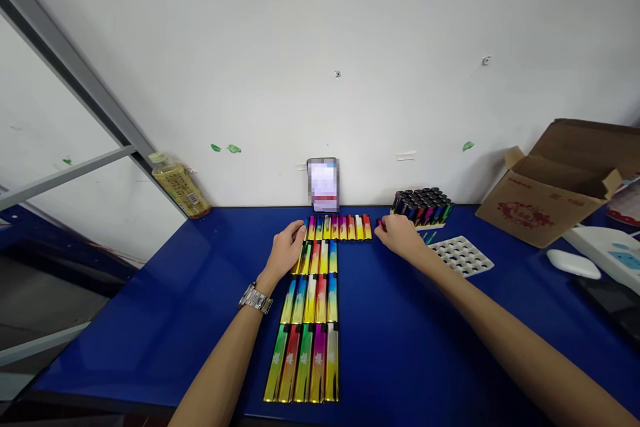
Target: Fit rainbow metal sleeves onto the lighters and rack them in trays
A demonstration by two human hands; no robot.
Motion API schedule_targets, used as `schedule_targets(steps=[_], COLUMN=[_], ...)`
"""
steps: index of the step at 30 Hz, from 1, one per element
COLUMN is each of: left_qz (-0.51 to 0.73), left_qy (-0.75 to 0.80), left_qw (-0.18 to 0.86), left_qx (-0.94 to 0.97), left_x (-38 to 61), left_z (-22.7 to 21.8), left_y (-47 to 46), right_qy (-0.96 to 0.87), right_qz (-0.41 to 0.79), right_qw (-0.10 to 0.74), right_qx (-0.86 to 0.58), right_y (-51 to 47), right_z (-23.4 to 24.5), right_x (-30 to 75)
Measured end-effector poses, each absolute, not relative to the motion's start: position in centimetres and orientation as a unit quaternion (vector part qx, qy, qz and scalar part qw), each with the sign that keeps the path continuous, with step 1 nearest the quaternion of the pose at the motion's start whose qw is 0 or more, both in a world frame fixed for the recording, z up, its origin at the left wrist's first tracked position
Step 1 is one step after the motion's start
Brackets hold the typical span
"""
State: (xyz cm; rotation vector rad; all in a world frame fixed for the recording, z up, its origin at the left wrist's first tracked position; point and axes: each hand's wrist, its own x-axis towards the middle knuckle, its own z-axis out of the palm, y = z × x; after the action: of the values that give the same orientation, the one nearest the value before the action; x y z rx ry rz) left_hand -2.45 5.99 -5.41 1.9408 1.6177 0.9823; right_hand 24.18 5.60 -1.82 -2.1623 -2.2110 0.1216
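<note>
Shiny coloured lighters lie side by side on the blue table [190,320]. Several form a row [340,227] across the far end; below it, more rows [303,363] run towards me. My left hand [289,247] rests at the left end of the far row, its fingers against the lighters and partly covering the row below. To the right of that row, my right hand [400,235] pinches a lighter [379,222], of which only a dark, purplish end shows. Beyond this hand stands a block of upright lighters [425,205] with black tops, in a white holder.
A phone [324,185] leans on the wall behind the far row. On the right lie a white perforated tray [463,255], an open cardboard box [545,193] and a white mouse [573,263]. A drink bottle [180,187] tilts against the frame at the left.
</note>
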Motion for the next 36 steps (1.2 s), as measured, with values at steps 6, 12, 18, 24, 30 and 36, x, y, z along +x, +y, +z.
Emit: schedule_targets(steps=[6,12,18,24,30,36], left_qz=[0.352,0.352,0.35,0.353,0.352,0.353], left_qy=[0.587,0.586,0.589,0.587,0.585,0.586], left_qw=[0.21,0.206,0.205,0.206,0.208,0.202], left_qx=[0.698,0.7,0.699,0.699,0.7,0.7], left_x=[-2.4,-2.4,-2.4,-2.3,-2.4,-2.4], left_z=[-5.4,-5.4,-5.3,-5.3,-5.3,-5.4], left_y=[5.9,5.9,5.9,5.8,5.9,5.9], right_qy=[-0.701,-0.686,-0.697,-0.704,-0.71,-0.71], right_qz=[0.043,0.046,0.046,0.043,0.039,0.033], right_qw=[0.031,0.038,0.044,0.051,0.057,0.067], right_qx=[-0.712,-0.725,-0.714,-0.707,-0.701,-0.7], right_y=[6.4,6.1,6.5,6.6,6.6,6.6], right_z=[-2.6,-3.1,-3.4,-3.5,-3.4,-3.3], right_x=[24.0,23.9,23.7,23.6,23.4,23.2])
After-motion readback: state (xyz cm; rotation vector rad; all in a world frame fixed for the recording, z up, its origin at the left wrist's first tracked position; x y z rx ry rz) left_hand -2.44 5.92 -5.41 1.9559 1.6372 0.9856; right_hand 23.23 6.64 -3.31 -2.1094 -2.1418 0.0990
